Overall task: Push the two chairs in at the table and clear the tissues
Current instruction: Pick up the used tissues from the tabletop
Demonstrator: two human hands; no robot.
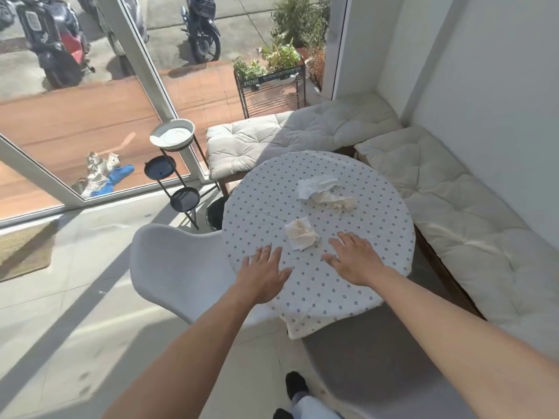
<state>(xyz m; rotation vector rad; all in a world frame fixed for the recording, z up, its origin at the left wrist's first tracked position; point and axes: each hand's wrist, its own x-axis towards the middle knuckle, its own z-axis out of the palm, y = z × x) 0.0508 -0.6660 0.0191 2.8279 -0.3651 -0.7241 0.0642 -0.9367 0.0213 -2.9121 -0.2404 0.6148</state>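
A round table [372, 213] wears a white cloth with small blue flowers. Near its front lies a crumpled tissue [301, 233]; further back sit two more crumpled tissues [325, 192] touching each other. My left hand [263, 275] hovers flat and open over the table's front left edge. My right hand [352, 261] is open too, just right of the near tissue, apart from it. One white chair [178, 267] stands at the table's left, its seat partly under the cloth. A second grey-white chair [372, 364] sits below the table's near edge, in shadow.
Cushioned benches [453, 213] wrap the table's far and right sides against the white wall. A black three-tier stand [177, 173] with a white dish stands left of the table by the glass wall. A woven mat [24, 252] lies on the tiled floor at left. My shoe [296, 385] shows below.
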